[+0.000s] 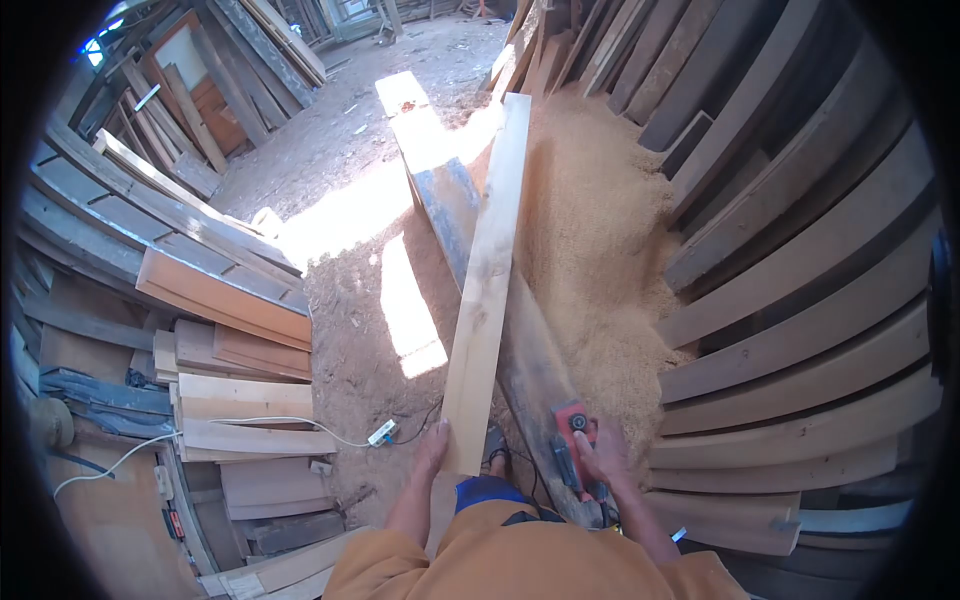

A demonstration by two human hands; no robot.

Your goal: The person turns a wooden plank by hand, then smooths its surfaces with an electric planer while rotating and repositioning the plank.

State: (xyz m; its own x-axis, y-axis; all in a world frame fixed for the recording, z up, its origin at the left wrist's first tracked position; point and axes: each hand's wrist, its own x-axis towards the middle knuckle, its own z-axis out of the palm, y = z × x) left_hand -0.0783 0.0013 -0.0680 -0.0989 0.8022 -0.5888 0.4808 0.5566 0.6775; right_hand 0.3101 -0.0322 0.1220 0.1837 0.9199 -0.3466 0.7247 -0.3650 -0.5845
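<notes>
A long pale wooden plank (483, 300) lies at an angle across a worn, dusty bench board (535, 360). My left hand (432, 450) grips the left edge of the plank close to its near end. On the near right part of the bench board sits a red and dark electric planer (570, 425). My right hand (605, 455) is closed around the planer from its right side, beside the plank and apart from it. The planer's underside is hidden.
Sawdust (600, 240) is heaped right of the bench. Many boards (800, 400) lean along the right side; more planks (250, 400) are stacked at left. A white power strip (382, 433) with a cable lies on the dirt floor. My sandalled foot (497, 460) stands below.
</notes>
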